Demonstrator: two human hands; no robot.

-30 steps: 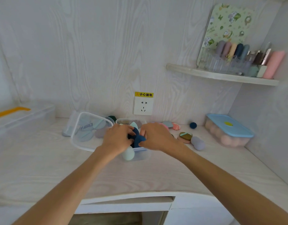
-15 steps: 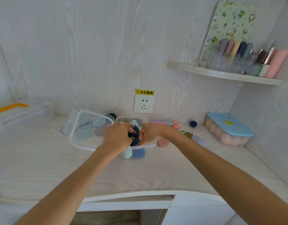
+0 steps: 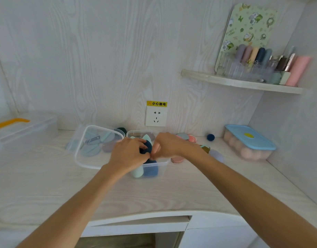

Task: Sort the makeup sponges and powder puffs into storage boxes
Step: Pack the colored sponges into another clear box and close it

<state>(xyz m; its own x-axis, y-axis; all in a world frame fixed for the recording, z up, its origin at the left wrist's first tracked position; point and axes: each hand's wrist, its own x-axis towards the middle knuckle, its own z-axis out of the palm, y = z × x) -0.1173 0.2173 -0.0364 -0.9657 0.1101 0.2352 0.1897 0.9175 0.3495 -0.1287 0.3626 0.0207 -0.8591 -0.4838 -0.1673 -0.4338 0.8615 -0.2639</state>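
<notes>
A small clear storage box (image 3: 164,167) stands mid-desk and holds a mint sponge (image 3: 137,173) and a dark blue sponge (image 3: 150,170) against its front wall. Both hands are over the box. My left hand (image 3: 128,155) curls around another dark blue sponge (image 3: 146,148) at the top of the pile. My right hand (image 3: 167,145) pinches the same sponge from the right, fingertips meeting the left hand's. A mint tip (image 3: 147,138) pokes up behind. Flat powder puffs (image 3: 93,146) lie in a second clear box behind a leaning clear lid (image 3: 80,159).
Loose pieces lie right of the box: a pink puff (image 3: 177,159), a lilac sponge (image 3: 216,156), pink and teal puffs (image 3: 187,137), a dark blue ball (image 3: 210,137). A blue-lidded box (image 3: 249,140) of pink sponges sits far right. A large clear bin (image 3: 25,129) stands at the left.
My right hand has moved left over the box and closed in against my left hand. The dark blue sponge it carried now lies inside the box.
</notes>
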